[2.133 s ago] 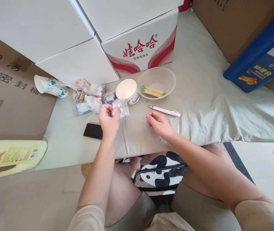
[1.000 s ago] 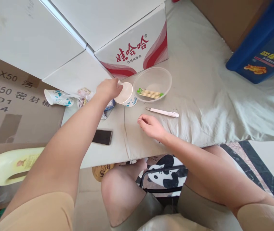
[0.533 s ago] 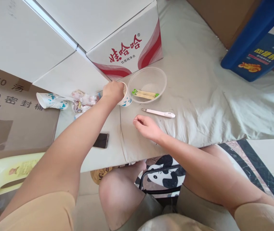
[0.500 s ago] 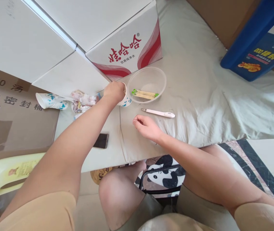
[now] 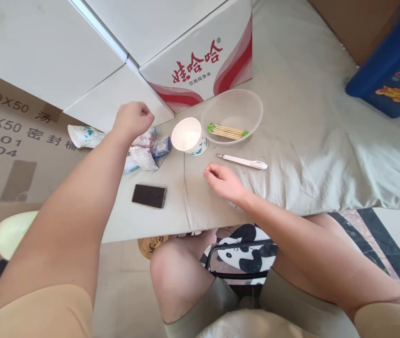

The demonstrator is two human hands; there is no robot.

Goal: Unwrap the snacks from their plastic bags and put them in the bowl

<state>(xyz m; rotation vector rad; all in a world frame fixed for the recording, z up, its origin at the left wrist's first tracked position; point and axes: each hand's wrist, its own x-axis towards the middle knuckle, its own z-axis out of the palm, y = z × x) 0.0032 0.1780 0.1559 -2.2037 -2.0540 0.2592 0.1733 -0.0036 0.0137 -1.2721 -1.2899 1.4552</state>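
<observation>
My left hand [image 5: 134, 121] is closed and raised above a heap of small plastic-wrapped packets [image 5: 147, 152]; whatever its curled fingers hold is hidden. To its right a paper cup [image 5: 200, 148] with a blue leaf print stands upright, its inside looking white. My right hand [image 5: 226, 182] rests on the cloth with fingers curled and thumb against them; I cannot make out anything in it. Just beyond lies a white pen-like cutter [image 5: 244, 161]. A clear round plastic bowl [image 5: 252, 110] holds several wooden sticks with green tips [image 5: 228, 132], laid side by side.
A black phone [image 5: 149, 195] lies near the front edge of the cloth [image 5: 308, 141]. Another paper cup [image 5: 82, 136] lies on its side at left. White and red cartons [image 5: 200, 75] and a brown box [image 5: 20, 141] stand behind. A blue jug [image 5: 389, 70] is at right.
My left hand has come out of the paper cup and moved left over the packets, still closed. My right hand keeps its place by the cutter. The view has shifted slightly.
</observation>
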